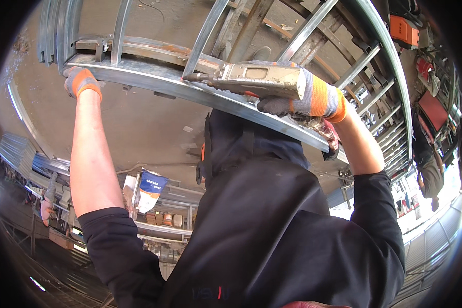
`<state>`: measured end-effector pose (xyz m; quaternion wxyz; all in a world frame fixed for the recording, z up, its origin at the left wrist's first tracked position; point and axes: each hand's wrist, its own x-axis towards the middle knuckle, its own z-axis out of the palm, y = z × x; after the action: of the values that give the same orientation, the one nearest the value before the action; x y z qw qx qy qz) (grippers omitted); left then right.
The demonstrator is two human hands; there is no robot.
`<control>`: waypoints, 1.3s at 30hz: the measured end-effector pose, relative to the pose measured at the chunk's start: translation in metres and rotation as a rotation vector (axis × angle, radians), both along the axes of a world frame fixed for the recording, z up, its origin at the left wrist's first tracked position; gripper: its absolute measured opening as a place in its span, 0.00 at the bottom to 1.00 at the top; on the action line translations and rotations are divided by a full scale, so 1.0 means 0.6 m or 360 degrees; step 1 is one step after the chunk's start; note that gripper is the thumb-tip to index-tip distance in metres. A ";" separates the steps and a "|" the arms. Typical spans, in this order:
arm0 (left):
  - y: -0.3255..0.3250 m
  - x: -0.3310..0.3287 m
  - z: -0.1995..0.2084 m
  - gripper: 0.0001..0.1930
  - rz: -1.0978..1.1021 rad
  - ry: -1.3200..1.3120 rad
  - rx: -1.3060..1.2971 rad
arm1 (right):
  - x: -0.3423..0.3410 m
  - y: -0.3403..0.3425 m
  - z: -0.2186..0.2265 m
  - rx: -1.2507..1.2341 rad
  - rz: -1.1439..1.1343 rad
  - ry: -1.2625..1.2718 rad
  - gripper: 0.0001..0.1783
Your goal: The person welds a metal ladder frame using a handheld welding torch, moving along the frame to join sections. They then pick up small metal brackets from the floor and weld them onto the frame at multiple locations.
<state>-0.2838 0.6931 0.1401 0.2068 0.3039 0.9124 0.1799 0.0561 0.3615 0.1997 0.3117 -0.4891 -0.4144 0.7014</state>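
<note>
Tool nose aimed at a joint, other hand out at the rail's end

In the head view, the near rail (154, 83) of a ladder-like metal frame (390, 55) crosses in front of the person. The gloved right hand (313, 95) is wrapped around a boxy tool (264, 81), seen over the middle of the rail. The tool's narrow nose (195, 77) points left along the rail, to the foot of a crossbar (205, 38); held sideways like this, it probably reaches that joint comfortably. The gloved left hand (83, 83) is at the rail's left end, likely to steady it (so far out, its fingers are also well clear of the nose).

Some of this stays hidden. The left fingers are largely out of sight, so I cannot tell whether they clench the rail or merely press on it. The tool's body covers part of the right hand, and any trigger with it. Contact between nose and metal is too small to judge. A reddish part (329, 132) shows at the rail's right end, its link to the tool unclear. Well right of the rail, a co-worker (430, 174) is warped by the lens.
</note>
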 end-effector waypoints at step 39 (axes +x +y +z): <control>0.028 -0.066 -0.053 0.27 -0.0249 0.0168 -0.0087 | 0.012 -0.021 0.005 -0.0331 0.0126 -0.0004 0.30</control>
<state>-0.3231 0.7098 0.1084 0.1801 0.3774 0.9002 0.1219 0.0631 0.3487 0.2027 0.2308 -0.5029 -0.3586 0.7518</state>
